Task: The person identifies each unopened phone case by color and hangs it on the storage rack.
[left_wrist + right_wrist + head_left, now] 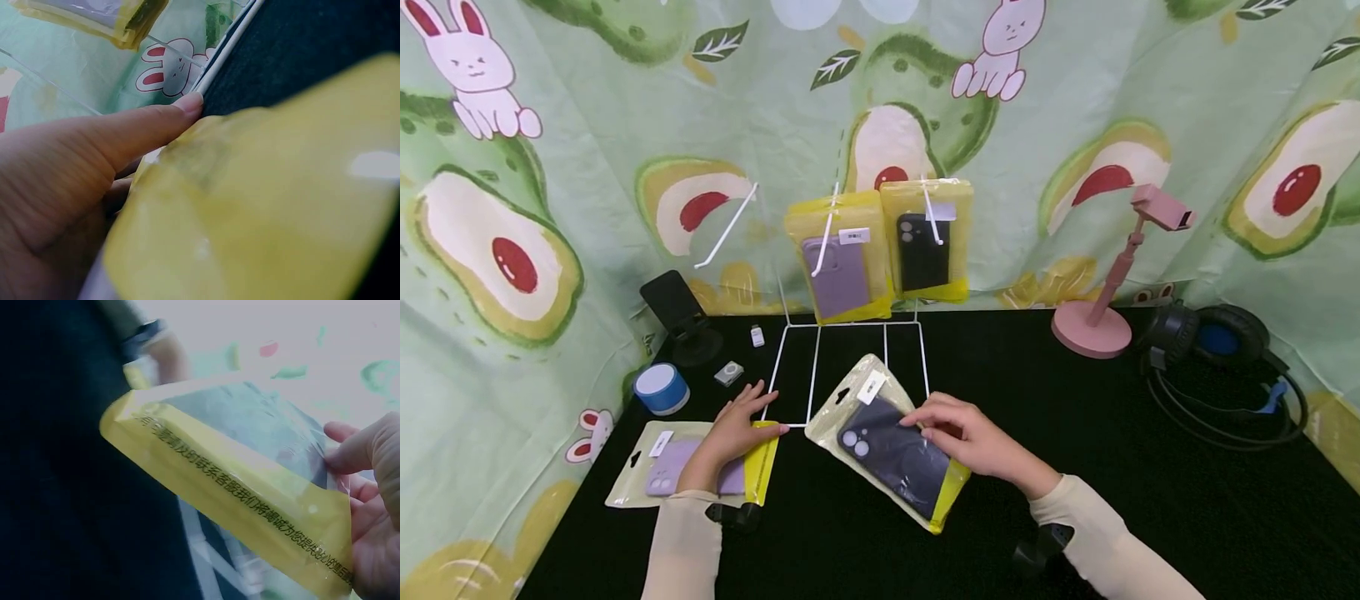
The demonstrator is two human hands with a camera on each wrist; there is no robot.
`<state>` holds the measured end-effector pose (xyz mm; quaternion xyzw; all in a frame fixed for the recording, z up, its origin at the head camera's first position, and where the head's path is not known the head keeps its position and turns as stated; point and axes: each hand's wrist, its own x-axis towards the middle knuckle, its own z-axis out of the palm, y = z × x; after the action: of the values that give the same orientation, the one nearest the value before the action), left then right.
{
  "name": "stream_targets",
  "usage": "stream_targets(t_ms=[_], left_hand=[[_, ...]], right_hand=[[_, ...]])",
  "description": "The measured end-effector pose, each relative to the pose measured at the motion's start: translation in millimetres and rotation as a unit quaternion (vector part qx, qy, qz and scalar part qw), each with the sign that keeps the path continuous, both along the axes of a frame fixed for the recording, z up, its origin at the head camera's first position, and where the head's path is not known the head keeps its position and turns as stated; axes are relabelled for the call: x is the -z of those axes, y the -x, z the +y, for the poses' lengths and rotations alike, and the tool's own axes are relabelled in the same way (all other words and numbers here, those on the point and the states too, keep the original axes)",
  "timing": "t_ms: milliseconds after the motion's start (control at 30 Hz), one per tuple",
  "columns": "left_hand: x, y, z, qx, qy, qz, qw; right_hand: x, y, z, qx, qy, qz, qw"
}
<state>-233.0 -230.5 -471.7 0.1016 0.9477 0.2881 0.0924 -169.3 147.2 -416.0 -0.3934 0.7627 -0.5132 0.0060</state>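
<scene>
My right hand (pixel 962 437) pinches the side of a clear and yellow bag with a dark phone case (pixel 895 454) inside. The bag is tilted in front of a white wire rack (pixel 812 375); in the right wrist view its yellow printed end (pixel 250 500) shows, with thumb and fingers at its edge. To the left, a bagged purple phone case (pixel 673 458) lies on the black table. Over that bag my left hand (pixel 735 433) is spread, fingers fairly straight, thumb by its yellow end (pixel 250 206). What its fingertips touch is partly hidden.
On the rack's prongs hang bagged purple (pixel 838 275) and black (pixel 925 250) phone cases; the left prong (pixel 726 225) is bare. A black phone stand (pixel 688 325), blue speaker (pixel 661 389) and two small items stand left. Right are a pink stand (pixel 1097 321) and headphones (pixel 1217 342).
</scene>
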Motion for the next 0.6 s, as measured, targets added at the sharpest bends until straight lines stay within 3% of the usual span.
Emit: stream_targets(t_ms=[133,333,600], left_hand=[[-1.1,0.2,0,-0.002,0.0,-0.004,1.0],[-0.3,1.1,0,-0.004,-0.001,-0.006,1.0],[-0.7,0.6,0,-0.004,-0.002,-0.013,0.9999]], right_hand=[[-31.7,-5.6,13,0.067,0.051,0.063,0.995],[-75.0,-13.2,33,0.159,0.092,0.147,0.972],[-98.0,-10.1,42,0.204,0.136,0.153,0.957]])
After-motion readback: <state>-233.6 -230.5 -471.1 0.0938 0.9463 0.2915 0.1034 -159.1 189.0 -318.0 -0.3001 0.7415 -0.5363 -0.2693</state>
